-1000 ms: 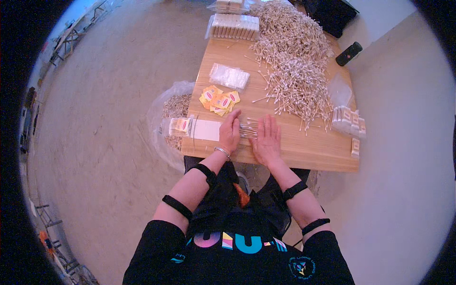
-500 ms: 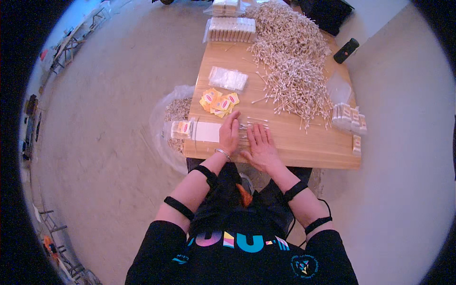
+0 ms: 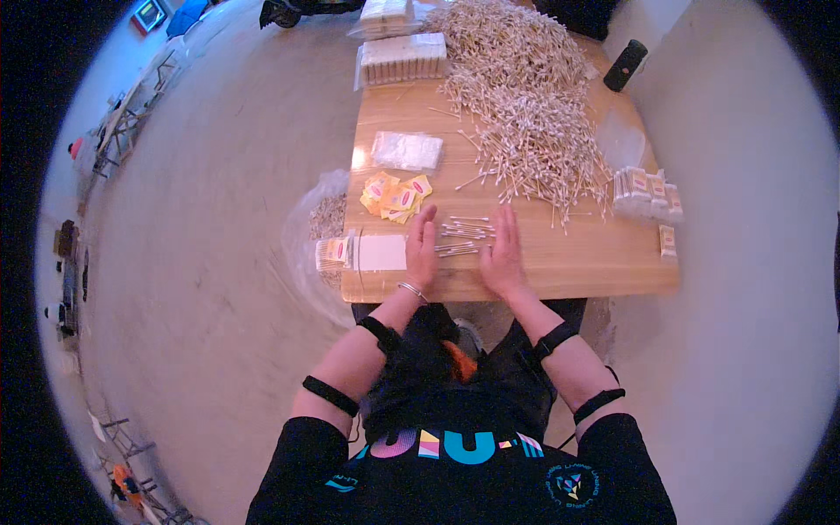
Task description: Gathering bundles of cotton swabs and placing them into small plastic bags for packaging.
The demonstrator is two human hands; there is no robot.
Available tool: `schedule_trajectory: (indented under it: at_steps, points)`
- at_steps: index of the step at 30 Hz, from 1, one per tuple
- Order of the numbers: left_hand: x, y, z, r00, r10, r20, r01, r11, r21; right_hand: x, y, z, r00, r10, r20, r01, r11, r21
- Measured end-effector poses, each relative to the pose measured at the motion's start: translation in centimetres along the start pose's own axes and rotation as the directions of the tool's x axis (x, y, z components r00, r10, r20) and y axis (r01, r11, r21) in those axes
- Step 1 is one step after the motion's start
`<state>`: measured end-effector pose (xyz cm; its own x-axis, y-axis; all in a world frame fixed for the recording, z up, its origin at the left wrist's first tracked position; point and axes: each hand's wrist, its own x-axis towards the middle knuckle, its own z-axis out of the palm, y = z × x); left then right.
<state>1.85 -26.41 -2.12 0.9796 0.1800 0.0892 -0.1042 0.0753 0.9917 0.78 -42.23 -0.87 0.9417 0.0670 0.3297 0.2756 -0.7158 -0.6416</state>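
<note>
A small batch of cotton swabs [image 3: 466, 229] lies crosswise on the wooden table [image 3: 577, 276] between my hands. On its left side, my left hand [image 3: 422, 251] stands on edge, fingers stretched out and held together, beside the swab tips. Facing it, my right hand [image 3: 503, 255] is upright on edge at the other ends, its fingers also straight. Neither hand grips anything. Left of my left hand is a flat white rectangle [image 3: 382, 252], and past that a clear packet of swabs with an orange label [image 3: 333, 252] at the table's left edge.
A big heap of loose swabs [image 3: 534, 96] covers the far right. Yellow-orange cards [image 3: 395, 196], clear bags [image 3: 407, 150] and stacked swab packs [image 3: 402, 59] line the left side. Filled packets [image 3: 647, 194] and a black cylinder [image 3: 625, 66] stand right. A plastic sack [image 3: 302, 236] hangs beside the table.
My right hand has lifted from lying flat over the swabs and shifted right, turning on edge. The swabs between the hands are now uncovered. My left hand stays beside them.
</note>
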Motion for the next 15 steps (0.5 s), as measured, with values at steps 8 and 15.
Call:
schedule_trajectory:
  at_steps: [8, 15]
  points:
    - [-1.0, 0.7, 2.5, 1.000, -0.005, -0.014, 0.005, 1.000, 0.018, 0.7, -1.5, 2.7, 0.984, 0.127, -0.126, -0.085, 0.952, 0.294]
    - [0.9, 0.7, 2.1, 0.997, -0.021, -0.079, 0.024, 0.999, 0.033, 3.1, 0.2, 2.1, 0.987, 0.149, 0.054, -0.153, 0.983, 0.101]
